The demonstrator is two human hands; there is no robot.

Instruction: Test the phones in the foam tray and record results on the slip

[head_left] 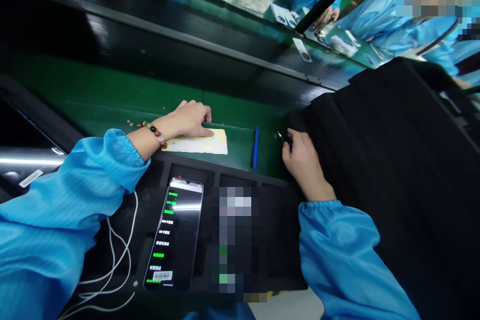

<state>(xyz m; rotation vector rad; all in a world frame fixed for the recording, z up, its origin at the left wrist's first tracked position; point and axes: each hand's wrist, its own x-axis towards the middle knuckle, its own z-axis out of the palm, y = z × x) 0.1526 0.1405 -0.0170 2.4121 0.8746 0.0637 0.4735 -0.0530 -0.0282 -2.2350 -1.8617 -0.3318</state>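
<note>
My left hand (pixel 189 119) lies flat, fingers stretched out, on a pale yellow paper sheet (pixel 210 144) on the green bench; a beaded bracelet (pixel 155 133) is on its wrist. My right hand (pixel 302 157) has its fingers curled at the edge of a black cloth-covered box (pixel 393 160), touching something small and dark I cannot make out. A blue pen (pixel 255 146) lies between the hands. Below them a phone (pixel 175 232) with a lit test menu rests in a black foam tray (pixel 277 240). A second, blurred phone (pixel 234 240) lies beside it.
White cables (pixel 120 260) run from the tray's left side. A green conveyor (pixel 157 40) crosses behind the bench. Beyond it other people in blue coats (pixel 378 20) work with white parts (pixel 285 15).
</note>
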